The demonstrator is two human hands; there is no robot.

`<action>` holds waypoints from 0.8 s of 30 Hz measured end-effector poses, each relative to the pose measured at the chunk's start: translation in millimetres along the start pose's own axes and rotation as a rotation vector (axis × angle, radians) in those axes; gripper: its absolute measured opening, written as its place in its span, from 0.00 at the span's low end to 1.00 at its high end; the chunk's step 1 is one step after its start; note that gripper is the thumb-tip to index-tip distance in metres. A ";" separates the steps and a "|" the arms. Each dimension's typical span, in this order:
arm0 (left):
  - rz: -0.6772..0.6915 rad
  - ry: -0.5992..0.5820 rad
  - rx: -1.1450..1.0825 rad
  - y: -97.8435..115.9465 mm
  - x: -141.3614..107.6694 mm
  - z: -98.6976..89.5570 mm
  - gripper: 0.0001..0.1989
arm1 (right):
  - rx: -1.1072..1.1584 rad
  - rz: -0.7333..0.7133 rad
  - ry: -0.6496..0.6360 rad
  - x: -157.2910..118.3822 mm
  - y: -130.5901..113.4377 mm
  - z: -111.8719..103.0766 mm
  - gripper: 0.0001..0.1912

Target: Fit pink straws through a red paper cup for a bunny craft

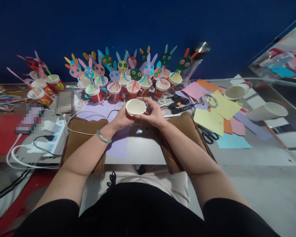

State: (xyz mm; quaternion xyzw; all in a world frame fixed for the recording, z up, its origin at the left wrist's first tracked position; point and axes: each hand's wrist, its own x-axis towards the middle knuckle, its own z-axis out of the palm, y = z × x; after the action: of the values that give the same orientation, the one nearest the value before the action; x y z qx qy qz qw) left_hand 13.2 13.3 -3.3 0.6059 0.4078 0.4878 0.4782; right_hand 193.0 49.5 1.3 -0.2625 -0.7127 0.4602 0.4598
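Observation:
A red paper cup (136, 107) with a white inside is held between my two hands, its mouth tipped toward me. My left hand (122, 118) is wrapped round the cup's left side, with a pale bangle on the wrist. On the right side, the fingers of my right hand (155, 114) are closed against the cup. That hand also has a small, thin dark tool (147, 107), whose kind I cannot make out. Just behind my hands stand several red cups, among them one cup (133, 89) with a green paper rabbit head (135, 74) on a stick.
Brown cushions (85, 136) lie under both forearms. Black scissors (209, 135), a tape roll (210, 100) and coloured paper sheets (208, 121) are on the right, near two paper cups lying tilted. A power strip (54, 137) with cables and more cups (40, 96) are on the left.

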 end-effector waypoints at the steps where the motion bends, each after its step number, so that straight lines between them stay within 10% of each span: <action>1: 0.003 0.011 -0.004 1.7 -0.3 -0.5 0.45 | 0.031 0.005 0.016 0.0 -0.1 0.7 0.48; 16: 0.106 0.141 0.060 -5.8 3.1 -10.4 0.41 | 0.303 0.184 0.351 21.2 -13.2 -16.1 0.29; 19: 0.091 0.139 0.020 -3.0 3.7 -11.6 0.40 | 0.340 0.224 0.408 29.7 -35.0 -57.8 0.20; 24: 0.074 0.199 -0.109 -2.8 4.9 -8.0 0.41 | -0.060 0.335 0.923 -6.2 -77.4 -163.7 0.22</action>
State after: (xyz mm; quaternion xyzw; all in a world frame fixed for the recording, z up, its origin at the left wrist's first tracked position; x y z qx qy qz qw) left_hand 6.2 20.0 -4.5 0.5425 0.4034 0.5841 0.4492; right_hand 346.3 78.5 93.3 -0.5631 -0.3953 0.3428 0.6396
